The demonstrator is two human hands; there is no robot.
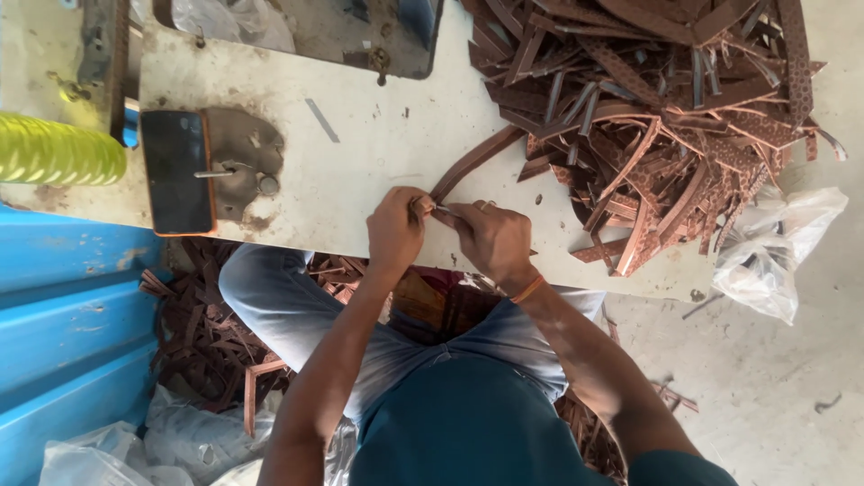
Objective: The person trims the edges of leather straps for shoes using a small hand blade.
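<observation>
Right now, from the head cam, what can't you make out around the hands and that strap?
- Near end of the brown leather strap: pinched between left hand and right hand, covered by fingers.
- Small item at the right hand's fingertips: too small to identify.
- Strap pile: cut off by the top edge.
- Floor scraps: partly hidden by the table and the person's legs.

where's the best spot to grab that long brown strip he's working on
Probably the near end, where both hands already meet: left hand and right hand pinch the brown strip at the table's front edge. From there it curves away toward the strip pile, so its far end lies tangled. Come from the near side and pinch the flat faces.
</observation>
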